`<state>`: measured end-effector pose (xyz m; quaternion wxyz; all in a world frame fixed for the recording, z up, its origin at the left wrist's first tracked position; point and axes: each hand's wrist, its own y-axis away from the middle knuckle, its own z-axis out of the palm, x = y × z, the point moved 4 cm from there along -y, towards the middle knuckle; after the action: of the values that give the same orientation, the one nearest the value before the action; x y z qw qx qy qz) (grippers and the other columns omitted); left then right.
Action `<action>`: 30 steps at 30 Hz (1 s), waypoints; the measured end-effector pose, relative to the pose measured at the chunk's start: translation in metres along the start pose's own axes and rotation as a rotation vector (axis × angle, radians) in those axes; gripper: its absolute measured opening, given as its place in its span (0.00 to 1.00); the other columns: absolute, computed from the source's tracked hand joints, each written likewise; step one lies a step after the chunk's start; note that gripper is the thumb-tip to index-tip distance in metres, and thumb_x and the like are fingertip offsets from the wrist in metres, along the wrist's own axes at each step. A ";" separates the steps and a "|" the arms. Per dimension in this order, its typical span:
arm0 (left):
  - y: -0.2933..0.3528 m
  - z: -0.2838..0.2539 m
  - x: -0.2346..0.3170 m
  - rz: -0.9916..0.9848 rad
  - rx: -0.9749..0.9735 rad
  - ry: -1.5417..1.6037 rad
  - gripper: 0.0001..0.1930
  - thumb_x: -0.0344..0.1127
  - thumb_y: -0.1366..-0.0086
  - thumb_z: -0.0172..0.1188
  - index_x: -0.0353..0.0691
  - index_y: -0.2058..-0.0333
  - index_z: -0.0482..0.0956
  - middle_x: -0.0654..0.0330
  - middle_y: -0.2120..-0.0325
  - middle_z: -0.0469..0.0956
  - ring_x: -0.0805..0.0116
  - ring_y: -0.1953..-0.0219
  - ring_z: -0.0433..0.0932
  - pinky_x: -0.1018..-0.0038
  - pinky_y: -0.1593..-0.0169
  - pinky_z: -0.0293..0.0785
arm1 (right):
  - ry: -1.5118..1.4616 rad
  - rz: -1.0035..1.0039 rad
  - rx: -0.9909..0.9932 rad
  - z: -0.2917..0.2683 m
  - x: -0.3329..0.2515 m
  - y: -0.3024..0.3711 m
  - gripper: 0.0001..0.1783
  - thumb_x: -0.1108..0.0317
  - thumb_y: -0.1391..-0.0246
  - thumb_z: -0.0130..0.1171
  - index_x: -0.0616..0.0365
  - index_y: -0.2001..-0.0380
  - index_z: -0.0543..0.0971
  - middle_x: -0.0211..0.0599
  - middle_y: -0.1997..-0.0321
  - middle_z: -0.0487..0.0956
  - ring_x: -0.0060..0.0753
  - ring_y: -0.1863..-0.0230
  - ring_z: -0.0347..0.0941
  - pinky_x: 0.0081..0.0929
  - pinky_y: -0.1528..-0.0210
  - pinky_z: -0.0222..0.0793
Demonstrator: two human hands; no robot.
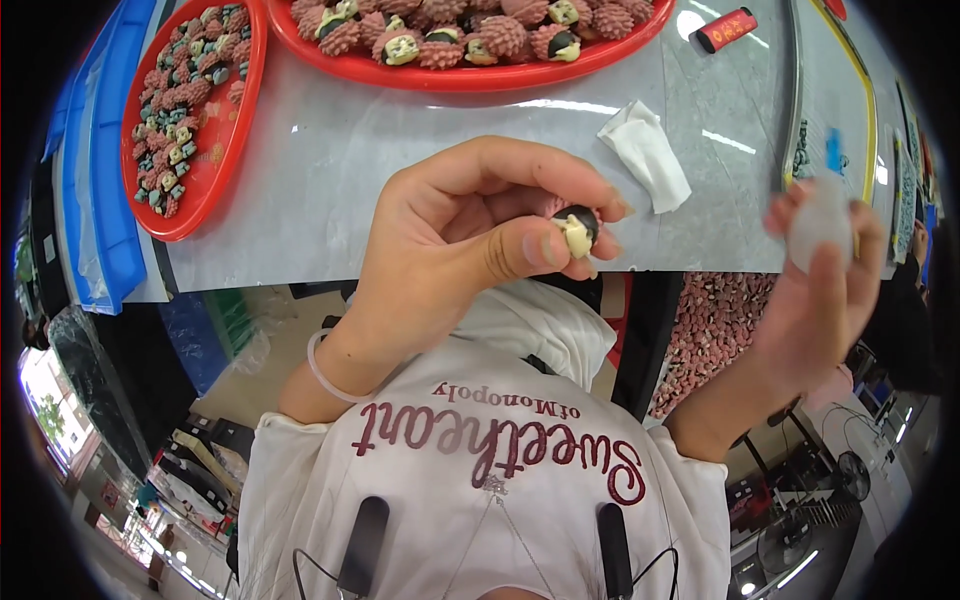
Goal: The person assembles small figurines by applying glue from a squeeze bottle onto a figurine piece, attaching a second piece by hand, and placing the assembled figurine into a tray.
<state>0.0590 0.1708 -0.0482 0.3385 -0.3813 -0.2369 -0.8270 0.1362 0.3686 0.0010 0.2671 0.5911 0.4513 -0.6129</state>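
Over the near edge of the grey table, my left hand (440, 240) is closed, thumb and fingertips pinching a small figurine (576, 238). The figurine has a cream front, a black part above it and a bit of pink behind; my fingers cover the rest. Out to the right, my right hand (835, 310) is raised and smeared by motion. Its fingers wrap round a translucent whitish bottle (822, 225) with a blue tip pointing away from me. The two hands are well apart, and the bottle does not touch the figurine.
A large red tray (480, 80) of pink figurines lies at the far side. Another red tray (215, 185) with smaller figurines stands left, beside a blue crate (85, 200). A crumpled white cloth (645, 155) and a small red object (725, 30) lie right. Many pink pieces (710, 340) sit below the table edge.
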 end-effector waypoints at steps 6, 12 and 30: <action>0.000 0.002 0.001 0.050 -0.068 0.048 0.14 0.34 0.49 0.57 0.31 0.67 0.68 0.50 0.68 0.71 0.66 0.70 0.73 0.78 0.70 0.71 | 0.314 -0.126 0.150 0.008 0.039 -0.021 0.19 0.83 0.61 0.53 0.62 0.62 0.63 0.46 0.64 0.72 0.30 0.63 0.69 0.21 0.59 0.62; 0.001 -0.003 0.002 0.054 0.040 -0.059 0.17 0.40 0.51 0.60 0.34 0.68 0.68 0.53 0.70 0.70 0.68 0.72 0.72 0.82 0.74 0.70 | 0.494 -0.123 0.028 0.014 0.039 -0.026 0.19 0.80 0.66 0.55 0.61 0.65 0.68 0.31 0.67 0.72 0.24 0.67 0.68 0.19 0.61 0.63; -0.004 -0.002 0.005 0.053 0.007 -0.037 0.17 0.39 0.51 0.60 0.34 0.68 0.68 0.52 0.69 0.70 0.67 0.71 0.73 0.81 0.73 0.71 | 0.012 0.069 0.070 -0.061 0.017 -0.019 0.12 0.79 0.60 0.52 0.64 0.67 0.71 0.40 0.62 0.69 0.27 0.68 0.66 0.19 0.66 0.61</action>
<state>0.0533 0.1703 -0.0457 0.3570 -0.4013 -0.2357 -0.8099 0.1462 0.4338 -0.0047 0.2646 0.6188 0.4105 -0.6153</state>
